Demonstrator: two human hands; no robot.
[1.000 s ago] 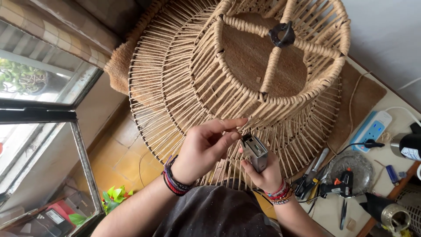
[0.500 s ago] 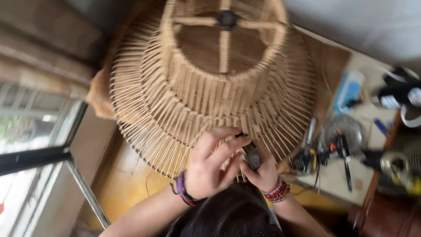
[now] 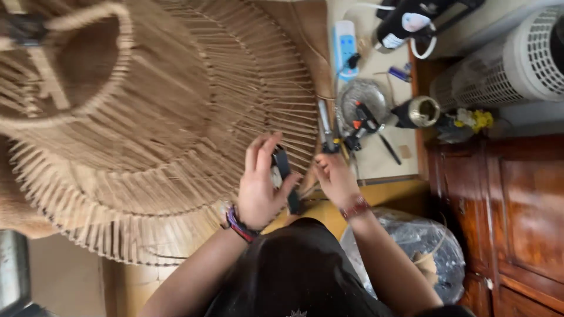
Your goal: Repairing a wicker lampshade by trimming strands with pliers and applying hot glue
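While I look down, left hand (image 3: 258,185) wraps dark flat tool (image 3: 284,176), held at lower rim of woven cane lampshade (image 3: 147,123). Right hand (image 3: 333,176) half-open, fingers loose, touching rim beside tool, holding nothing I can make out. Pliers (image 3: 364,126) lie on tabletop (image 3: 382,158) behind.

There was one big woven lampshade (image 3: 147,117), two hands (image 3: 261,185), one blue power strip (image 3: 345,47), one round plate (image 3: 363,100) and one white fan (image 3: 511,64).

A blue power strip (image 3: 345,48), pliers (image 3: 365,126) and a wooden cabinet (image 3: 505,217) sit right.
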